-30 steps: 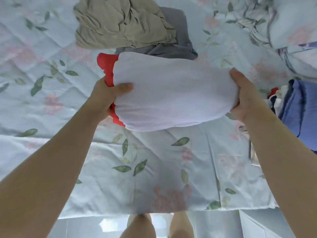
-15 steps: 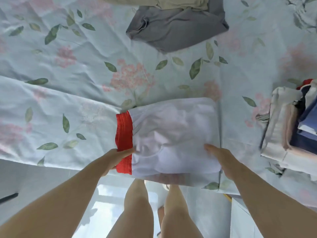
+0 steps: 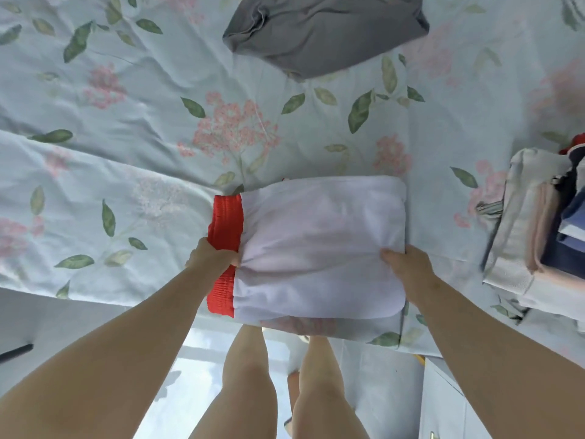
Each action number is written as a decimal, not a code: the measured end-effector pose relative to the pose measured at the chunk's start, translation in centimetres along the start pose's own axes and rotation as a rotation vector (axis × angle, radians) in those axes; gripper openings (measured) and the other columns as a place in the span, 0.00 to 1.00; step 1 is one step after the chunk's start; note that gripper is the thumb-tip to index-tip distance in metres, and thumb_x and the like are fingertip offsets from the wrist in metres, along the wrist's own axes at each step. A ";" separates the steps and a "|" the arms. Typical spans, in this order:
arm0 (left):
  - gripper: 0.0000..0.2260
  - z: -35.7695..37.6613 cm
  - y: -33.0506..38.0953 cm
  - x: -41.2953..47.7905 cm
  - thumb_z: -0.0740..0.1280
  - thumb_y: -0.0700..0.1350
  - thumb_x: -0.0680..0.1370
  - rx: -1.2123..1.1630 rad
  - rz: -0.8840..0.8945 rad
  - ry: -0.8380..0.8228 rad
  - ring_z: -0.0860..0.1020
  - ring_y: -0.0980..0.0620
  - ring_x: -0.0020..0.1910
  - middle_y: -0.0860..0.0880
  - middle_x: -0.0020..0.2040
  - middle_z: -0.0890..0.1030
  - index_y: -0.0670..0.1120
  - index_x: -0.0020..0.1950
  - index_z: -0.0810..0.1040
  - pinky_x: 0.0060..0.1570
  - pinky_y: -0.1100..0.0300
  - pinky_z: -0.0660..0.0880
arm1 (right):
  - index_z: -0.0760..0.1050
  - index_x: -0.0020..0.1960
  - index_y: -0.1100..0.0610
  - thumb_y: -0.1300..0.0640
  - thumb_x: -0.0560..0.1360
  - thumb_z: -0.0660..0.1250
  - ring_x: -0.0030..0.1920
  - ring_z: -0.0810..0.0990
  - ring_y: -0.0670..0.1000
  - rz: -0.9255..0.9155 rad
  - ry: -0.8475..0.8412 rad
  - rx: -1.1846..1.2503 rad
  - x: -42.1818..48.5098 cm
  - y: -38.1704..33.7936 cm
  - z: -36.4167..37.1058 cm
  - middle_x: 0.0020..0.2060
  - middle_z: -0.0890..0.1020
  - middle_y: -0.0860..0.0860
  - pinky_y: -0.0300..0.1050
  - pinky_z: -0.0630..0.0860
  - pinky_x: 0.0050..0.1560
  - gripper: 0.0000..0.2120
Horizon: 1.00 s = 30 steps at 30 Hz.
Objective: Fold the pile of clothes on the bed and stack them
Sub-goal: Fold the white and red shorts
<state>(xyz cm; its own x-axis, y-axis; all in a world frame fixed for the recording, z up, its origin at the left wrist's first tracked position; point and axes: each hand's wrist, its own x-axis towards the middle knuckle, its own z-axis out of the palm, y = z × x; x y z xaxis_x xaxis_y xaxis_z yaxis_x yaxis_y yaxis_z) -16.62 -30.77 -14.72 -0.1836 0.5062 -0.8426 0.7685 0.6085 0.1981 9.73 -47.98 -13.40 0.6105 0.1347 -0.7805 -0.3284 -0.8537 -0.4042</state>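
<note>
Holding: both hands grip one folded white garment point(image 3: 319, 245) at the near edge of the bed point(image 3: 126, 137).
Left hand: the left hand point(image 3: 212, 255) is closed on the left side of the garment, where the red band point(image 3: 224, 223) meets the white cloth. The thumb lies on top and the other fingers are curled under, out of sight.
Right hand: the right hand point(image 3: 408, 267) is clamped on the near right corner of the garment. The thumb presses on the white cloth from above and the other fingers are hidden below it.
Garment: it is folded to a flat rectangle with rounded corners. The red ribbed band runs along its left end. Small creases run from each thumb toward the middle. I cannot tell if it lies on the bed or is held just above it.
Bed: it has a pale blue sheet with pink flowers and green leaves, wrinkled in many places.
Grey cloth: a loose grey cloth point(image 3: 326, 30) lies at the far side of the bed, well apart from the garment and not folded.
Stack: a stack point(image 3: 538, 223) of folded clothes sits at the right edge of the view, near the garment but not touching it. Pale, pink and dark blue layers show in it.
Below: two bare legs point(image 3: 250, 375) stand against the bed, over a light floor point(image 3: 190, 375).
</note>
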 end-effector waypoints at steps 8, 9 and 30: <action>0.33 1.5 0.6 0.1 0.78 0.50 0.66 -0.231 0.020 -0.025 0.78 0.46 0.49 0.45 0.54 0.77 0.43 0.66 0.68 0.47 0.54 0.74 | 0.63 0.71 0.60 0.51 0.66 0.77 0.60 0.74 0.59 0.025 -0.011 0.049 1.4 0.9 1.8 0.63 0.74 0.56 0.52 0.72 0.59 0.39; 0.25 1.4 0.8 -0.1 0.77 0.48 0.67 -0.221 0.034 -0.057 0.78 0.48 0.42 0.46 0.47 0.79 0.43 0.60 0.73 0.40 0.57 0.73 | 0.64 0.69 0.60 0.54 0.67 0.77 0.57 0.74 0.57 0.016 -0.040 0.089 1.3 0.9 1.8 0.61 0.75 0.55 0.50 0.72 0.56 0.36; 0.23 13.5 30.2 -13.9 0.74 0.53 0.66 0.720 1.137 -0.076 0.77 0.45 0.53 0.50 0.48 0.80 0.49 0.59 0.74 0.47 0.58 0.71 | 0.76 0.61 0.54 0.53 0.74 0.69 0.51 0.79 0.54 0.337 0.170 1.151 -1.9 5.3 -7.7 0.53 0.81 0.52 0.48 0.78 0.49 0.17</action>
<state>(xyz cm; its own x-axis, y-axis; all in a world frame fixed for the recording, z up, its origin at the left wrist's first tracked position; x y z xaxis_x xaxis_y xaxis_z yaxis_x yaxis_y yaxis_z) 17.40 -27.65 -3.78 0.7814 0.4628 -0.4186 0.6240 -0.5876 0.5151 12.42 -56.64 -10.41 0.4296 -0.1496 -0.8906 -0.8852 0.1254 -0.4480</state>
